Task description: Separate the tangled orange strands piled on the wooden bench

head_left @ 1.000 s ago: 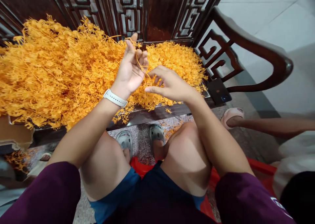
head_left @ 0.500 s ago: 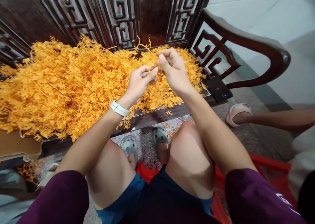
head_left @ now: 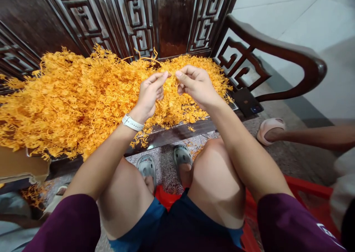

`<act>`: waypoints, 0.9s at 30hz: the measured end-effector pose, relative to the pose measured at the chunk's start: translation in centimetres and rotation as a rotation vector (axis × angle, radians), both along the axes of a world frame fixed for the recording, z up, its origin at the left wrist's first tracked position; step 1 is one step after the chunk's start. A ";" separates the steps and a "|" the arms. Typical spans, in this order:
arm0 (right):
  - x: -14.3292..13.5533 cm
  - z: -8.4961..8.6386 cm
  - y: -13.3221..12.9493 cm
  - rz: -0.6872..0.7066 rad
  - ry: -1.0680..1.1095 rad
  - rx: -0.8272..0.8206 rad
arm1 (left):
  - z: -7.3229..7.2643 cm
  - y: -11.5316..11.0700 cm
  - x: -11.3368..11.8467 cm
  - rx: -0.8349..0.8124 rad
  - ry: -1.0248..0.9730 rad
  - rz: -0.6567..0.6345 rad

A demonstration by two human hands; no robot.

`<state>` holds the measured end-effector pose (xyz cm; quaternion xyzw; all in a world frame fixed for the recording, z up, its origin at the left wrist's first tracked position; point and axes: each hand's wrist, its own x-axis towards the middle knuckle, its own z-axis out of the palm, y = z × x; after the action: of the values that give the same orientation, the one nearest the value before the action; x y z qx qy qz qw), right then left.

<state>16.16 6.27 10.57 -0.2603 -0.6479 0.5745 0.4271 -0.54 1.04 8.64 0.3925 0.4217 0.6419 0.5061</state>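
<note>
My left hand [head_left: 151,93], with a white watch on its wrist, is closed in a pinch over the pile of orange plastic sprigs [head_left: 91,100]. A thin branching orange sprig [head_left: 148,58] reaches up and left from near its fingertips and seems to be held there. Just to the right, my right hand [head_left: 195,85] is closed too, thumb against forefinger, the other fingers curled. What it pinches blends into the orange behind and cannot be made out. A small gap separates the two sets of fingertips.
The pile covers most of a dark carved wooden bench [head_left: 177,133]. A dark phone [head_left: 246,101] lies at its right end, by the curved armrest [head_left: 280,41]. Cardboard [head_left: 22,165] is at the left. Another person's foot in a pale shoe [head_left: 270,130] is at the right.
Both hands have come slightly apart, the left moving left and the right a little downward. The branching sprig has swung left and lower.
</note>
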 end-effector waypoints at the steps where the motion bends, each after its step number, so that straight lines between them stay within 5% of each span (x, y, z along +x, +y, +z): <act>1: 0.1 0.2 0.0 -0.011 0.007 -0.022 | 0.2 0.0 -0.1 -0.005 -0.014 -0.001; 8: 0.2 0.0 0.3 -0.083 0.043 -0.036 | 0.4 -0.3 0.2 -0.003 -0.096 0.021; 18: -1.2 -0.3 -0.7 -0.118 -0.006 0.075 | -0.3 -0.9 2.0 0.086 0.030 0.004; 24: -0.1 -0.2 0.2 -0.064 -0.003 0.006 | -0.2 -0.9 1.5 0.084 0.244 -0.069; 27: 0.7 0.2 0.3 -0.030 -0.032 -0.023 | 0.3 -1.0 1.2 0.095 0.254 -0.203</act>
<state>16.89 6.54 10.77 -0.2841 -0.6440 0.5712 0.4222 0.61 0.01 8.98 0.5346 0.4097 0.5519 0.4918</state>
